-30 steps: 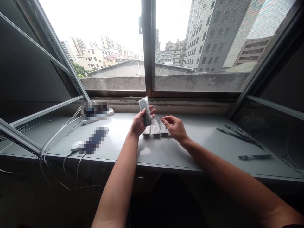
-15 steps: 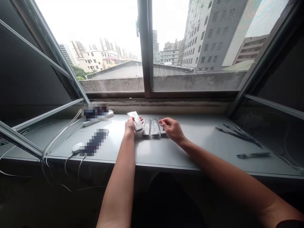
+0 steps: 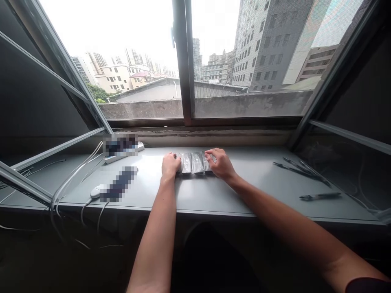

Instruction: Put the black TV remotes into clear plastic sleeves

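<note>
Several dark, flat pieces in clear plastic packets stand side by side in a row on the grey tabletop [image 3: 201, 195]; two middle packets, one [image 3: 186, 163] left of the other [image 3: 197, 163], show fully. My left hand [image 3: 170, 166] closes round the leftmost packet [image 3: 179, 158], mostly covering it. At the other end, the curled fingers of my right hand [image 3: 222, 163] grip the rightmost packet [image 3: 207, 162], which is partly hidden behind them. What the packets contain is too small to make out.
Several pens [image 3: 301, 171] lie at the right, with another pen [image 3: 320, 197] nearer the edge. To the left are a white power strip [image 3: 139, 147], a white round charger [image 3: 97, 191], blurred-out objects and white cables [image 3: 71, 173]. A window and metal frames surround the table.
My left hand has lowered its tilted packet to the left end of the row, and the packet now sits against the others. My right hand stays at the right end.
</note>
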The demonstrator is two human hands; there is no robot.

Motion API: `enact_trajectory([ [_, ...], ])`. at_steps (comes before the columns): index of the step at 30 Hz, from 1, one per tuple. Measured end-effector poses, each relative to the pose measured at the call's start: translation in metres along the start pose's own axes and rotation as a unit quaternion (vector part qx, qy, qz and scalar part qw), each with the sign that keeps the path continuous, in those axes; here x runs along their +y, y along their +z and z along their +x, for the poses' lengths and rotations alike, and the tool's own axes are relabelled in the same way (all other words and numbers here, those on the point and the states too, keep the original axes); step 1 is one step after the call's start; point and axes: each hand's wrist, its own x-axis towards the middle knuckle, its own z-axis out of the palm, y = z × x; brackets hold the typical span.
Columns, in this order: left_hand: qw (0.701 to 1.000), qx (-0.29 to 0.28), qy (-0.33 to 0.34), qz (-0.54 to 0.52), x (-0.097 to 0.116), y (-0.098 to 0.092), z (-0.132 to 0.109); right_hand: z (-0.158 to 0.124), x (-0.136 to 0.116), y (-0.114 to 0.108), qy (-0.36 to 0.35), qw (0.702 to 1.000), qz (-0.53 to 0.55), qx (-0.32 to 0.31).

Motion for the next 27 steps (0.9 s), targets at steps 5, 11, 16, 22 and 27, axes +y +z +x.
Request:
enact_trajectory([
  [5,0.999,0.028,-0.023,-0.037,0.006,0.001,-0.008,-0.004,0.005,0.005,0.035,0.983,-0.151,-0.101],
  [11,0.984,-0.108,0.119,0.077,0.002,0.015,-0.008,-0.009,0.004,0.012,0.071,0.935,-0.224,-0.265],
  [16,0.968,-0.159,0.147,0.129,-0.004,0.021,-0.005,-0.009,0.004,0.014,0.064,0.934,-0.223,-0.271],
  [22,0.966,-0.178,0.167,0.089,-0.003,0.030,-0.009,-0.013,0.000,0.018,0.052,0.936,-0.226,-0.266],
  [27,0.966,-0.183,0.161,0.079,-0.002,0.038,-0.011,-0.013,-0.005,0.019,0.047,0.935,-0.222,-0.271],
])
